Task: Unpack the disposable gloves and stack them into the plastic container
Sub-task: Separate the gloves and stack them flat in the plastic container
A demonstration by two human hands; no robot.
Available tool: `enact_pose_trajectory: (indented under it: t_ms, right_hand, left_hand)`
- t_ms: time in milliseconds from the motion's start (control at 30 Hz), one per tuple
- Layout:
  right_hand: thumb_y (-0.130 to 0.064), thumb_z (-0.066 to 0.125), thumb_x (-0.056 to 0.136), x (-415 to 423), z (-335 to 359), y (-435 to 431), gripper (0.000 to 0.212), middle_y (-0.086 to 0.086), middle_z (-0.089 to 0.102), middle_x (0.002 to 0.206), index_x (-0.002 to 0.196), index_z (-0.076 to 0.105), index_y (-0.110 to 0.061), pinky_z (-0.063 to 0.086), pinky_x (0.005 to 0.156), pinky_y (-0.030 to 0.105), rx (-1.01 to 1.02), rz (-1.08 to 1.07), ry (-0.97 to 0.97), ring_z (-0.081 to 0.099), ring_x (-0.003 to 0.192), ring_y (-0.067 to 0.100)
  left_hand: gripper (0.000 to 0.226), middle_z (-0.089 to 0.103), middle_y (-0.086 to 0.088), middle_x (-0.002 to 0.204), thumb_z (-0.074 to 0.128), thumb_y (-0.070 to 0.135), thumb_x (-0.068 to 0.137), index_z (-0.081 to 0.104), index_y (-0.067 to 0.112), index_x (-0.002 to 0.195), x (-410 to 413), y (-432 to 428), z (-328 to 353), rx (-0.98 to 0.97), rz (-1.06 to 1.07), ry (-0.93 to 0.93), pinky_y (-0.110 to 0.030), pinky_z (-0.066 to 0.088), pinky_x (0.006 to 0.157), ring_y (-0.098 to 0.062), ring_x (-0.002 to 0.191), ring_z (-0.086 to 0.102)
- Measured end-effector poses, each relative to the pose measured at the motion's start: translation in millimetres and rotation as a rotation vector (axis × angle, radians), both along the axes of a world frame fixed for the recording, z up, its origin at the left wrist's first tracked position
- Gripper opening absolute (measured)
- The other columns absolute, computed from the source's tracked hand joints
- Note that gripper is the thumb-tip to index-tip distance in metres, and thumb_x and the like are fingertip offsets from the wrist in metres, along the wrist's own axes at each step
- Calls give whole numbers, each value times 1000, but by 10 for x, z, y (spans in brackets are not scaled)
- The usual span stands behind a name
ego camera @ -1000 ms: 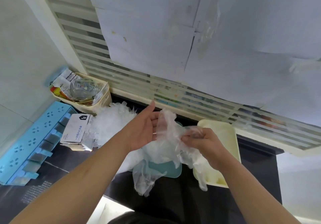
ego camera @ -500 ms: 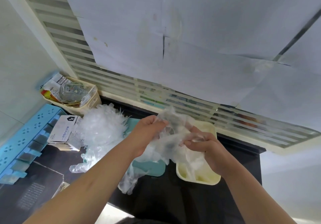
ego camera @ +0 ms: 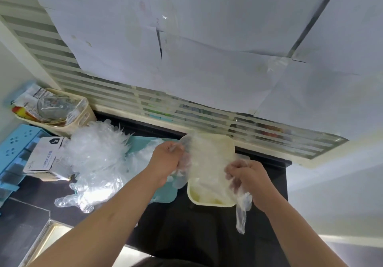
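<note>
Stretching across the lower view, the dark table (ego camera: 207, 229) carries everything. On its left part lies a big loose pile of clear gloves (ego camera: 97, 157), with a few flattened ones spilling toward the near edge. A blue rack (ego camera: 14, 159) stands at the far left, and a teal mat (ego camera: 165, 194) shows beside the pile, partly under it. The cream container (ego camera: 211, 204) sits just right of the mat, with clear plastic already inside. A beige basket (ego camera: 84, 119) full of packets stands in the back left corner, and a white box (ego camera: 44, 157) lies between the rack and the pile. Over the container, a clear glove (ego camera: 207, 163) is spread between both hands: the left grip (ego camera: 167, 159) pinches its left edge, the right grip (ego camera: 248, 175) is clenched on its right edge. The glove's fingers hang down past the container's near right corner.
</note>
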State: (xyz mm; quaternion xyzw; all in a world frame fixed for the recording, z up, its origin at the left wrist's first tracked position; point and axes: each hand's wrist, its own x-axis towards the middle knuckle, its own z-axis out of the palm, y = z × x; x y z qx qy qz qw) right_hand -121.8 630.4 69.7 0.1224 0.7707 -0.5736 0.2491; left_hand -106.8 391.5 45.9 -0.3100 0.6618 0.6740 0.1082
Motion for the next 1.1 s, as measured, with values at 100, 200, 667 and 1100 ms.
enact_pose_trajectory:
  t_ms: [100,200,667,1100]
  right_hand:
    - [-11,70,100,63,83,183,12,16,71,72,92,78,-4,59,65,38,38,147,-17,61,52,27]
    - [-14,71,100,77,182,337,12,16,71,70,96,80,-5,60,67,37,-21,153,-32,63,60,32]
    - [-15,71,101,-625,-314,-23,18,21,76,98,114,71,-2,66,76,46,-148,-41,-223,73,80,31]
    - [-27,66,101,-91,-370,-43,55,-12,34,165,152,46,-34,33,122,33,574,269,642,29,153,12]
  left_hand:
    - [17,78,-7,89,54,18,107,62,3,112,-100,260,-115,36,31,7,-28,60,55,-21,64,73]
    - [11,73,-12,96,50,8,106,60,4,108,-264,430,-260,-87,68,-8,-30,59,55,-23,67,70]
    - [27,70,10,110,67,23,92,67,25,119,-188,374,-375,-347,52,54,-41,55,101,-16,105,66]
    - [34,52,3,125,63,32,98,64,25,132,-76,437,-746,-857,-458,17,-29,54,94,-17,100,63]
